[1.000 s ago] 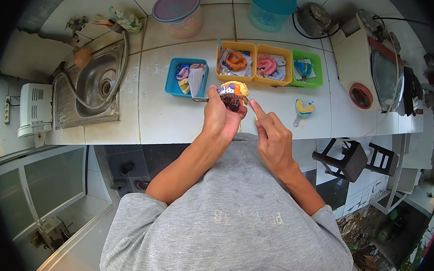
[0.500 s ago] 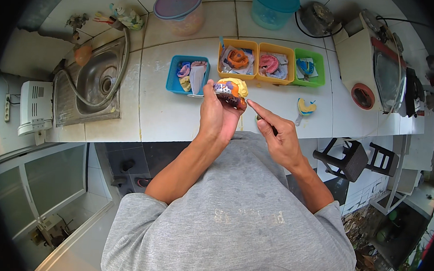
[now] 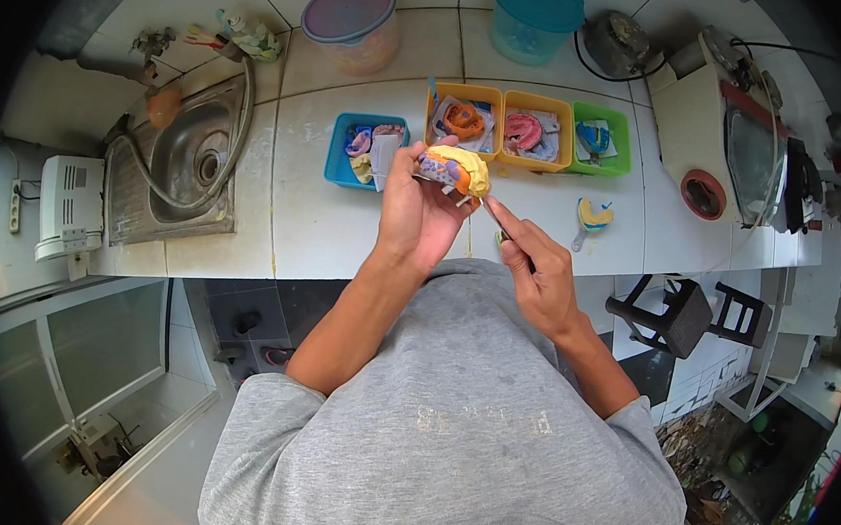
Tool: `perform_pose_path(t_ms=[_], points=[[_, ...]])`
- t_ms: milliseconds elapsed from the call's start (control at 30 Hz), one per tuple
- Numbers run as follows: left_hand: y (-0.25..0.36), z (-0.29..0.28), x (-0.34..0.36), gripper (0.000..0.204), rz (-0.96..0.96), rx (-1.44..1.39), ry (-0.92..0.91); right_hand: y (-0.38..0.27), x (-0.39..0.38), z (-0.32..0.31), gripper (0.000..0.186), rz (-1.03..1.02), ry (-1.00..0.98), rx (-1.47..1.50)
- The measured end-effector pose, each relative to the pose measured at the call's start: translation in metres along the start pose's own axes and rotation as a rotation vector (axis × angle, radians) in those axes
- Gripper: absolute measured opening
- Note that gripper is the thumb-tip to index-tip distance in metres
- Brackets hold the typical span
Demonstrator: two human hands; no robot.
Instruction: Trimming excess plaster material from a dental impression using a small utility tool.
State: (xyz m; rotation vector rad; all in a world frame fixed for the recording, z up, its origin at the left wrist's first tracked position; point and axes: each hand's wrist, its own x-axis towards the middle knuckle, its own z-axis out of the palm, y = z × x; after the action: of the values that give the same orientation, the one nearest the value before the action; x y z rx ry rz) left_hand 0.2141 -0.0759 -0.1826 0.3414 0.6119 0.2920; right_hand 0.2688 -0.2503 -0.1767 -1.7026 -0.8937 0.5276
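- Holding the cast (image 3: 455, 168) up over the near edge of the counter (image 3: 307, 227), we take it as our landmark: a yellow lump on a purplish base, its long axis running roughly left to right across us.
- Our right hand (image 3: 536, 270) sits just below and right of the cast, closed narrow around a thin tool (image 3: 493, 221) in a pen-like pinch; the tool slants up and left so its tip meets the cast's lower right edge.
- Our left hand (image 3: 419, 214) is directly under and left of the cast, fingers wrapped round its base, thumb on the near side, so it is the nearer hand and carries the weight. That forearm rises steeply from our left; the right one comes in flatter, wrist bent inward.
- Just right of the cast, a small yellow and blue piece (image 3: 592, 215) lies on the counter, apart from both hands.
- Just beyond the cast sit a blue tray (image 3: 338, 161), two orange trays (image 3: 498, 102) and a green tray (image 3: 622, 140), each holding more casts.
- Well left of the cast lies the sink (image 3: 186, 166); farther back stand two lidded tubs (image 3: 350, 22).
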Motion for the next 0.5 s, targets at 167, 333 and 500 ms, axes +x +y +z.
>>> perform_pose_path(t_ms=[167, 333, 500], points=[[0.014, 0.010, -0.012, 0.054, -0.264, -0.018, -0.135, 0.017, -0.003, -0.009, 0.051, -0.248, 0.090, -0.472], [0.011, 0.010, -0.008, 0.043, 0.120, -0.017, 0.120, 0.024, -0.019, -0.014, 0.031, -0.140, 0.100, -0.372], [-0.002, -0.002, -0.003, 0.037, 0.212, 0.056, 0.139, -0.009, 0.010, -0.013, 0.009, -0.176, 0.076, -0.422]])
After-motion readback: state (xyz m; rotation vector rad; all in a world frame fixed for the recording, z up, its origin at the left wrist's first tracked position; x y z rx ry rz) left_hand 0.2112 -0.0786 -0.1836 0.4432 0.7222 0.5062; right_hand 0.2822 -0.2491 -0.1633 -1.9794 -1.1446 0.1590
